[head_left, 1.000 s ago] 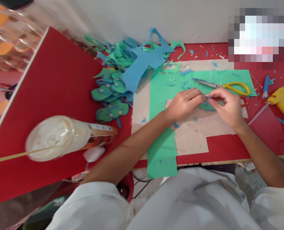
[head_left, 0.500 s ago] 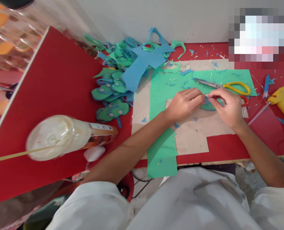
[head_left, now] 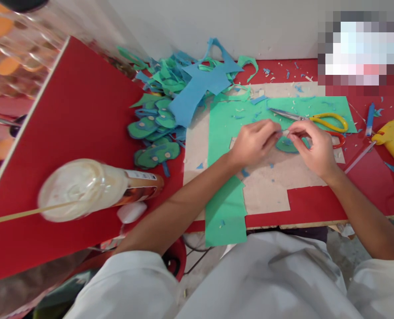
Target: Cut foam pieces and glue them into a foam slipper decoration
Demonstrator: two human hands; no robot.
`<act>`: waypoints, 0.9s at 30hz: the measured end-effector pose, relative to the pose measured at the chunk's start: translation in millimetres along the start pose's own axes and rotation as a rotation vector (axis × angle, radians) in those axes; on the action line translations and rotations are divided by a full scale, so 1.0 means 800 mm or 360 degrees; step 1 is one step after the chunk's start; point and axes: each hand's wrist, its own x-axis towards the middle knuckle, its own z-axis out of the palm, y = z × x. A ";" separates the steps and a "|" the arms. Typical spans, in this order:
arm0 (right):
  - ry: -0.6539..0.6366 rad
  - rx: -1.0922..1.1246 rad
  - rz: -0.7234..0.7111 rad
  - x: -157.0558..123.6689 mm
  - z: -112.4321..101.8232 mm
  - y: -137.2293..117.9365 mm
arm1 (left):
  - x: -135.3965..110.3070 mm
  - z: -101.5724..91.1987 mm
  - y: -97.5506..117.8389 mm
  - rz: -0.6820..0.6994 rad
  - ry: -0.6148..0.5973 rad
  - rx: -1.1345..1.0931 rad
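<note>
Over the sheets at the middle right of the table, my left hand is closed, its fingertips pinched together. Just to its right, my right hand also pinches with thumb and forefinger. Whatever small scrap sits between the fingertips is too small and blurred to name. Beneath them lies a rounded green piece with a blue edge, partly covered by my right hand. Behind the hands rest scissors with yellow handles. A red handle loop shows beside my right hand, the rest of that tool being hidden.
Blue and green offcuts pile up at the back left, above stacked green rounded pieces. A lidded drink cup with a straw stands left. A yellow glue gun and a blue stick-like tool lie right. Green sheet overhangs the front edge.
My left hand has drawn slightly left and up, away from my right fingertips, opening a small gap. More of the green piece shows below. My right hand has barely moved.
</note>
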 end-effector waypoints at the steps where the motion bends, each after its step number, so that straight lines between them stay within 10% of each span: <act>1: 0.0003 0.0006 0.0014 0.000 -0.001 0.000 | 0.001 0.000 -0.006 -0.0153 0.0126 -0.0094; 9: 0.0053 0.0049 -0.0048 0.000 -0.005 0.005 | 0.014 -0.007 -0.076 -0.1201 0.1024 -0.0753; 27: 0.0057 0.0057 -0.0086 0.001 -0.009 0.003 | 0.012 -0.007 -0.069 -0.1251 0.0904 -0.0821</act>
